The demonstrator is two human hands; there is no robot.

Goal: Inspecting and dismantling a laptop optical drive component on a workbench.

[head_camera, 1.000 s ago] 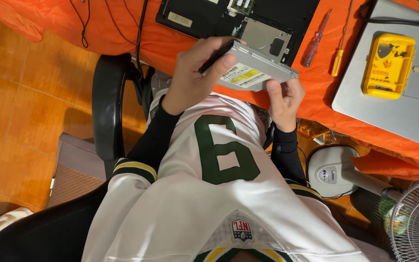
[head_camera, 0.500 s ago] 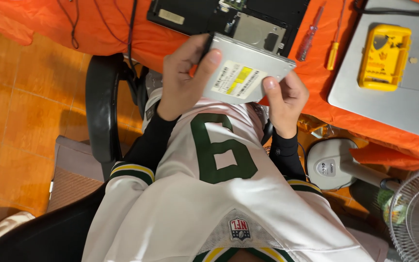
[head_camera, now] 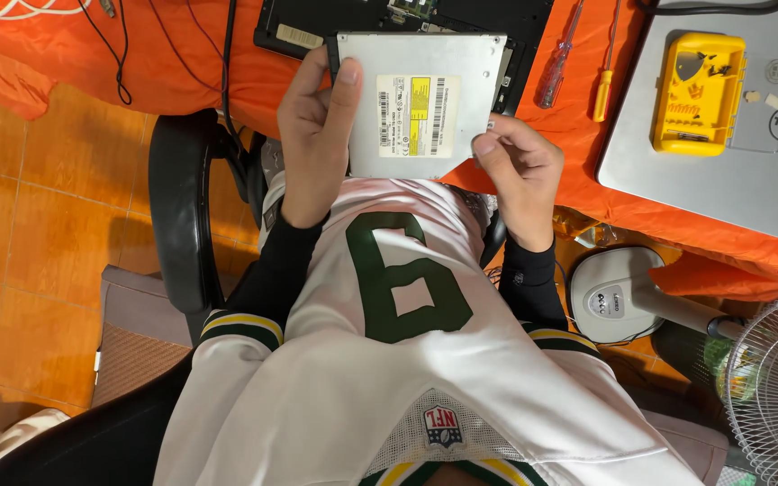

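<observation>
The person holds a flat silver drive (head_camera: 416,103) with both hands, up over the edge of the bench (head_camera: 587,171). The left hand (head_camera: 312,135) has its fingers (head_camera: 346,85) clamped on the drive's left side, thumb lying on top. The right hand (head_camera: 520,175) pinches the drive's lower right corner with its fingers closed on it. A white and yellow sticker (head_camera: 414,115) sits between the two hands. Just past the fingers lies an open black laptop (head_camera: 317,22). To the right of the right fingers lie two screwdrivers (head_camera: 556,67), then a yellow box (head_camera: 700,94) on a grey laptop (head_camera: 722,189).
</observation>
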